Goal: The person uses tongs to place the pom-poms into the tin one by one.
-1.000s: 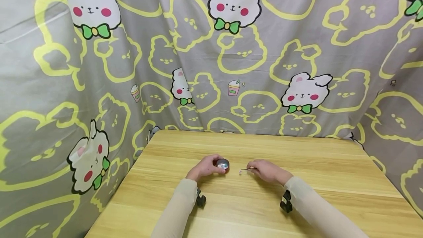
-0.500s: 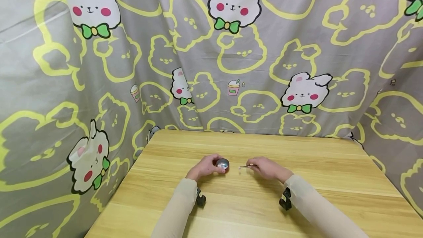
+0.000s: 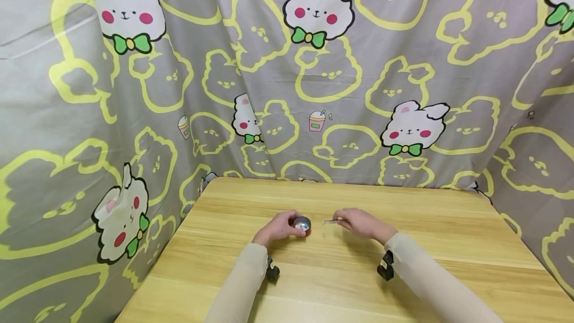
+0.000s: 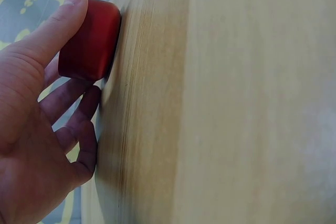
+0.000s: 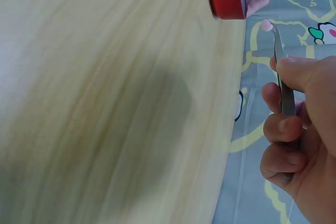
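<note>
On the table, my left hand (image 3: 279,226) holds a small round red tin (image 4: 90,40) between thumb and fingers. Small pale and coloured bits show inside the tin in the head view, too small to make out. My right hand (image 3: 362,223) grips metal tweezers (image 5: 286,100), with the fingers curled round their shaft. At the bent tips of the tweezers sits a tiny pale pink piece (image 5: 267,25). The tips point left toward the tin and stay a short gap away from it, above the tabletop.
The wooden table (image 3: 403,273) spreads around both hands. A grey curtain (image 3: 269,79) with rabbit prints hangs behind the table and along its sides. Each forearm wears a black wrist camera (image 3: 272,269).
My right hand has risen a little with the tweezers and the pink piece, shifting slightly left. My left hand and the tin have stayed in place.
</note>
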`<state>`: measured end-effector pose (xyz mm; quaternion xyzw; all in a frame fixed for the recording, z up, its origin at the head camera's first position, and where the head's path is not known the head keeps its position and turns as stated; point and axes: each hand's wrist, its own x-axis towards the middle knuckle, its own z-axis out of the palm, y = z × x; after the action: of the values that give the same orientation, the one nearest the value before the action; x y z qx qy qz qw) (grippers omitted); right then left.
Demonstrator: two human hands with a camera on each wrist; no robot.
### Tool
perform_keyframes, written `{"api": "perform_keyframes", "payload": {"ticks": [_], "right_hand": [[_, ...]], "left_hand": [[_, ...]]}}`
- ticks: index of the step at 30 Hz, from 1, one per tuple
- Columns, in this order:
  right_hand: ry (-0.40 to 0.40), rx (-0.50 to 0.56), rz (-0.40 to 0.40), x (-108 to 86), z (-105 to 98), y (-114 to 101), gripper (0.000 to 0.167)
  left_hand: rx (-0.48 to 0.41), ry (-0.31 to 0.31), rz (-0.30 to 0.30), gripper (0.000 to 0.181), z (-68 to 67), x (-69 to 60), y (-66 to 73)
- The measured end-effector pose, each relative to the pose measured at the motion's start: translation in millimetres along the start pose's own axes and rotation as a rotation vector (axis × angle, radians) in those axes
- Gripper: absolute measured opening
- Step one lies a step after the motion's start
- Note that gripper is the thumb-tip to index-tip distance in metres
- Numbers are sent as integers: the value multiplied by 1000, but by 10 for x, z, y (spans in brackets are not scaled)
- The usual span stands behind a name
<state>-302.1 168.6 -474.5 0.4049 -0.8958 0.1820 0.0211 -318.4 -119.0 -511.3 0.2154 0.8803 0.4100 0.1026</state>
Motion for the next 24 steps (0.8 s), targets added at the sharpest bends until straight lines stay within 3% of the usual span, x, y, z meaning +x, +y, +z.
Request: {"api": "perform_keyframes", "payload": {"ticks": [24], "right_hand": [[-8,-31,-65,276,-142,-257,12]], "left_hand": [[-23,2,2,44,5,-5,-7]]}}
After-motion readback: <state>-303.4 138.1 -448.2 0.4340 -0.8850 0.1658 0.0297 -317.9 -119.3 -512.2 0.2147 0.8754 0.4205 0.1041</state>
